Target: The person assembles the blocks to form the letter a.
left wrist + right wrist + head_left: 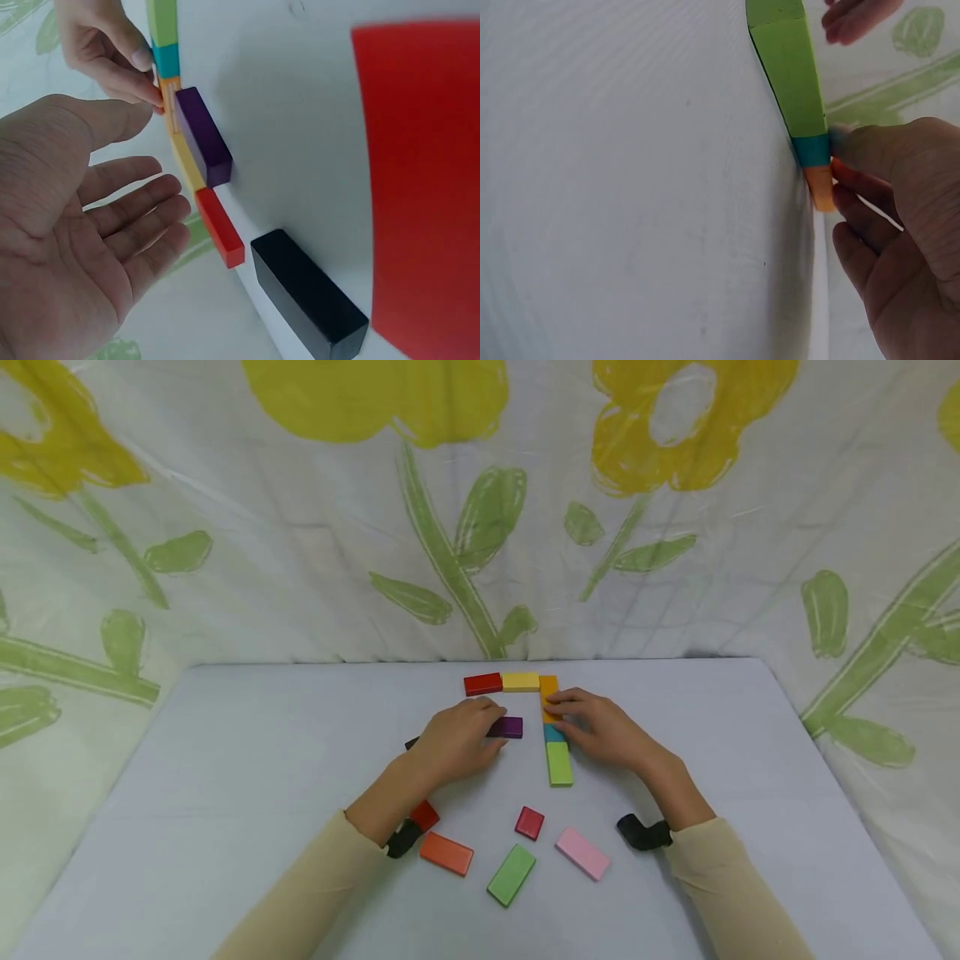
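Observation:
My left hand [459, 742] hovers beside a purple block [512, 727]; in the left wrist view its thumb and fingers are spread, with nothing between them. Fingertips of my right hand [606, 728] touch the side of an orange block [550, 693] and a short teal block [811, 150]. A light green block [559, 765] continues that column towards me. From the orange block's far end, a yellow block [521, 682] and a red block [482, 684] run leftward in a row. A black block [307, 292], partly hidden by my left hand in the head view, lies left of the purple one.
Nearer me lie an orange-red block [447, 853], a green block [512, 876], a pink block [582, 853] and a small red block [529, 822]. Another red block [425, 815] sits beside my left wrist. A flowered curtain [315, 568] hangs behind the white table [247, 752].

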Action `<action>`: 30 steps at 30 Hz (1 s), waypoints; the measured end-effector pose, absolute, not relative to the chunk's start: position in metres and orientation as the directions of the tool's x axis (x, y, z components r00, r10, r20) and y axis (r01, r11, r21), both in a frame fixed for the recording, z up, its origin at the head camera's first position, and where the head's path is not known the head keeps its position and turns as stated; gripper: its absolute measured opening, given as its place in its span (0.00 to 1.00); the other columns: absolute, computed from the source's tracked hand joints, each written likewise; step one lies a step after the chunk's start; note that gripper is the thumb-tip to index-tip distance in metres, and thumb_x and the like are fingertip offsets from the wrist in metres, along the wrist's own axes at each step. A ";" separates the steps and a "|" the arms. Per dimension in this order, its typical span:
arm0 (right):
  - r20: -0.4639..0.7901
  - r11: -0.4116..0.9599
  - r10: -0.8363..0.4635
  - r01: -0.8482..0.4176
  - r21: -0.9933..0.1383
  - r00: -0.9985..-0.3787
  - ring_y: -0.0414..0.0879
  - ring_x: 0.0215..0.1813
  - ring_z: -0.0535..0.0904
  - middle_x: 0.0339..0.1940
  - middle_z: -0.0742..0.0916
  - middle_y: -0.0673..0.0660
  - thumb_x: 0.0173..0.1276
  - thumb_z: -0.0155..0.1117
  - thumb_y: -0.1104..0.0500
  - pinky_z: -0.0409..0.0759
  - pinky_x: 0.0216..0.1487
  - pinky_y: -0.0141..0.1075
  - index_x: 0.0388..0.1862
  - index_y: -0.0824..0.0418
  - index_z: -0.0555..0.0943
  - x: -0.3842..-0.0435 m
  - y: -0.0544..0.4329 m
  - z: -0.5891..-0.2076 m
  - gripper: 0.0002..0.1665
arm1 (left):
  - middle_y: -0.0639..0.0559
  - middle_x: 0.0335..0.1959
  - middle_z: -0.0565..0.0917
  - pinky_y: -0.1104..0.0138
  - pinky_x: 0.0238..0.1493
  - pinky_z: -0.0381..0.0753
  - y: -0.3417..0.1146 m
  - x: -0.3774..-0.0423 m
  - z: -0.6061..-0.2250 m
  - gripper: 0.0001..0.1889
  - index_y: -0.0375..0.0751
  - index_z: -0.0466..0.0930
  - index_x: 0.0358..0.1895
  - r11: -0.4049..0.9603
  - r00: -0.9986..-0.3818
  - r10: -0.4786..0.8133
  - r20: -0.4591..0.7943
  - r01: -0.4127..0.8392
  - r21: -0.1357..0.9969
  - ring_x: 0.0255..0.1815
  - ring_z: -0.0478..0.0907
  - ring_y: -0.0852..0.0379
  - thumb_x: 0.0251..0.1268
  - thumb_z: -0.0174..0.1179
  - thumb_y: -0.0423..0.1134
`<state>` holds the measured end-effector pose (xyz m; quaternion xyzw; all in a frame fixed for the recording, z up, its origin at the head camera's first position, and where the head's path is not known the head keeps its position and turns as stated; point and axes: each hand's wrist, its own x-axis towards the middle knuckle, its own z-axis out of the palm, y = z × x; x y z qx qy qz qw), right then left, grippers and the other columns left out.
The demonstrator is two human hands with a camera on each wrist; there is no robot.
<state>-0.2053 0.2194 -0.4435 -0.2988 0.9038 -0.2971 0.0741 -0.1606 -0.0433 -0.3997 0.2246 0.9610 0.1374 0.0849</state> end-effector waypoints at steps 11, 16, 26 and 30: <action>0.063 0.621 -0.552 -0.461 -0.634 -0.831 0.62 0.75 0.78 0.70 0.84 0.62 0.78 0.66 0.63 0.75 0.76 0.60 0.67 0.64 0.84 -0.205 0.221 -0.450 0.21 | 0.43 0.66 0.84 0.55 0.68 0.85 -0.042 -0.170 -0.401 0.26 0.38 0.80 0.70 0.858 -0.873 0.475 -0.110 0.432 0.278 0.65 0.82 0.48 0.76 0.66 0.47; 0.071 0.620 -0.550 -0.464 -0.633 -0.832 0.62 0.75 0.77 0.71 0.84 0.61 0.78 0.66 0.63 0.75 0.77 0.59 0.67 0.63 0.83 -0.205 0.218 -0.452 0.21 | 0.42 0.64 0.84 0.54 0.69 0.84 -0.044 -0.174 -0.401 0.25 0.38 0.81 0.68 0.870 -0.883 0.458 -0.102 0.421 0.256 0.65 0.82 0.47 0.76 0.66 0.47; 0.047 0.646 -0.543 -0.452 -0.615 -0.839 0.60 0.76 0.77 0.71 0.84 0.60 0.77 0.66 0.61 0.74 0.78 0.58 0.67 0.62 0.84 -0.203 0.215 -0.450 0.22 | 0.43 0.62 0.85 0.56 0.65 0.86 -0.041 -0.175 -0.403 0.24 0.38 0.81 0.68 0.870 -0.879 0.456 -0.138 0.408 0.276 0.58 0.83 0.49 0.76 0.66 0.47; 0.055 0.643 -0.551 -0.465 -0.609 -0.833 0.60 0.76 0.77 0.71 0.83 0.61 0.78 0.66 0.61 0.75 0.77 0.58 0.67 0.63 0.83 -0.203 0.217 -0.450 0.22 | 0.43 0.64 0.84 0.56 0.67 0.85 -0.036 -0.176 -0.404 0.25 0.38 0.80 0.69 0.867 -0.872 0.464 -0.157 0.410 0.284 0.61 0.82 0.49 0.76 0.65 0.47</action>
